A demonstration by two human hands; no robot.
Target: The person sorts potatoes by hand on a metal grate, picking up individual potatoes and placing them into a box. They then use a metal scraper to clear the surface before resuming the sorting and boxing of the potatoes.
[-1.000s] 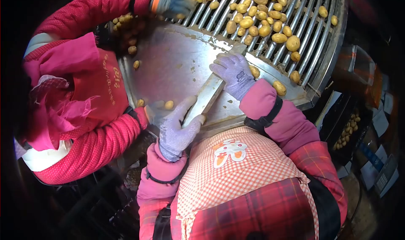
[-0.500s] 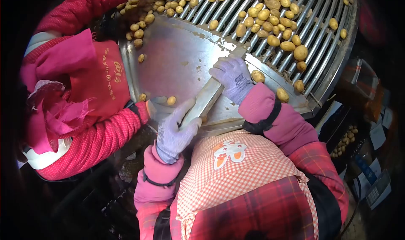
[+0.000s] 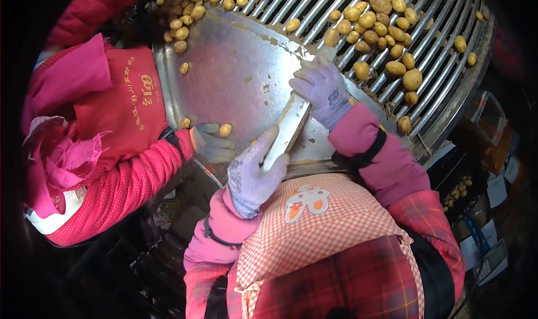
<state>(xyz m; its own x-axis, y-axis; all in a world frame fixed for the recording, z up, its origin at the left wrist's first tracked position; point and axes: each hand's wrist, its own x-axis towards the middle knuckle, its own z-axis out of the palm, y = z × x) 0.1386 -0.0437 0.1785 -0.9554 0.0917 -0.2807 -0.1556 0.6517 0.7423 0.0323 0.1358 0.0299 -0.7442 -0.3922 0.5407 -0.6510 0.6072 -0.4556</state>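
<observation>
A straight metal bar (image 3: pixel 288 129), like a channel strip, slants across the sheet-metal tray in front of me. My left hand (image 3: pixel 255 173), in a pale purple glove, is closed around its near end. Farther up, my right hand (image 3: pixel 322 92), in a matching glove, grips the bar close to the roller edge. The bar's far tip (image 3: pixel 327 52) reaches the metal rollers. Part of a potato (image 3: pixel 352 101) shows beside my right wrist, mostly covered by the sleeve. A loose potato (image 3: pixel 225 129) lies on the tray left of my left hand.
Potatoes (image 3: pixel 367 21) are spread over the curved metal rollers (image 3: pixel 443 95), and more pile up (image 3: pixel 182 33) at the upper left of the metal tray (image 3: pixel 230 84). A co-worker's gloved hand (image 3: pixel 213 143) rests at the tray's left edge. Papers and a calculator (image 3: pixel 493 258) lie right.
Both my hands and the bar have shifted right across the tray. The potatoes by my right wrist are now largely covered. The co-worker's far hand has left the view.
</observation>
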